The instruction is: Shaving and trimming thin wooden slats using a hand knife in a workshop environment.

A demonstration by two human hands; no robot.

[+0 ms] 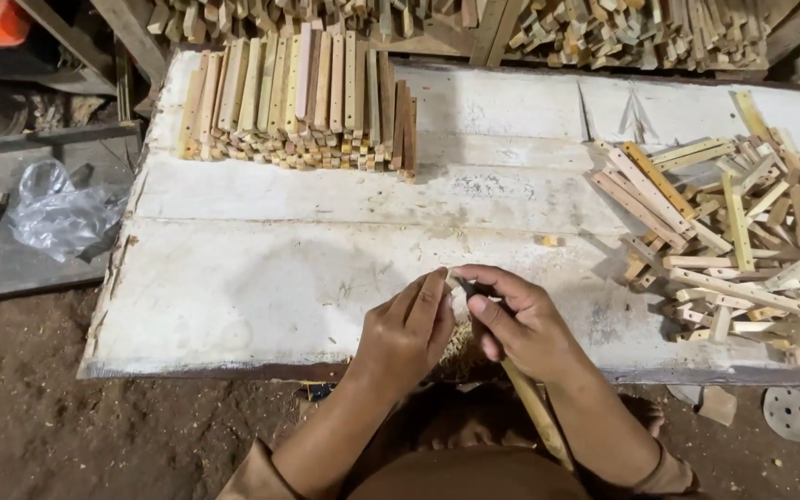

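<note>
My right hand [522, 322] grips a long thin wooden stick [534, 407] that slants down toward my lap, its top end between my fingers. My left hand [406, 331] is closed against the stick's upper end, fingers pressed on it with something pale, perhaps sandpaper, tucked between the hands. Both hands hover over the near edge of a white worn board [261, 278] used as a work surface.
A neat stack of wooden sticks [303, 97] lies at the board's far left. A loose heap of sticks [733, 231] covers the right side. A crumpled plastic bag [59, 213] sits left, and a grey round disc [789, 412] lies on the dirt floor.
</note>
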